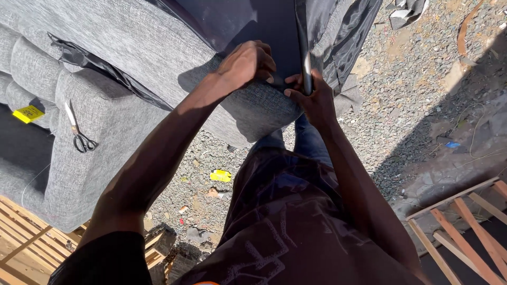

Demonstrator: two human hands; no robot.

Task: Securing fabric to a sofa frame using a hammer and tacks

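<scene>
Scissors (79, 134) on grey sofa (105, 113)

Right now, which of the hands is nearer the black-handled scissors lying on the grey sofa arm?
Left. The left hand presses the grey fabric to the right of the scissors; the right hand is farther right.

Black lining fabric (264, 31): thin, dark sheet, stretched flat over the upturned underside of the grey upholstered sofa (158, 47); its lower edge folded at the sofa's padded rim, loose glossy folds hanging alongside.
</scene>
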